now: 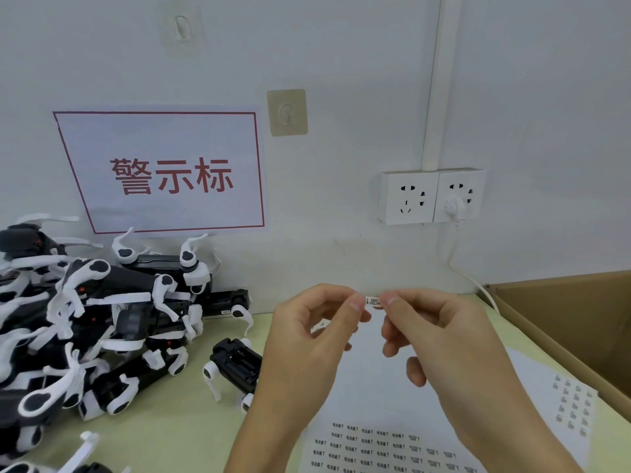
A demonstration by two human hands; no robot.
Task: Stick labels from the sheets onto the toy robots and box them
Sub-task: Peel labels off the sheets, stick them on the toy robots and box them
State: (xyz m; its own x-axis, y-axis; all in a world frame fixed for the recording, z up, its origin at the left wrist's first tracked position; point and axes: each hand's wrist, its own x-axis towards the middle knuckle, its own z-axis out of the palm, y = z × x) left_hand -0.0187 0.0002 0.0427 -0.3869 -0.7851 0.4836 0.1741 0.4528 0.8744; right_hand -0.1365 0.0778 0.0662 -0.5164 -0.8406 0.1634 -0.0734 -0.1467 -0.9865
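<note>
A small white label (373, 301) with black print is pinched at its left end by my left hand (307, 346) and at its right end by my right hand (440, 339), raised above the table. Beneath the hands lies a white label sheet (382, 445) with rows of small labels. A second sheet (573, 407) with small square labels lies to the right. One black-and-white toy robot (235, 365) lies on its back just left of my left hand. A heap of the same toy robots (85, 319) fills the left side.
An open cardboard box (563, 319) stands at the right edge of the pale green table (170, 435). On the wall behind are a red-framed sign (167, 172), two sockets (432, 196) with a plugged white cable, and adhesive hooks.
</note>
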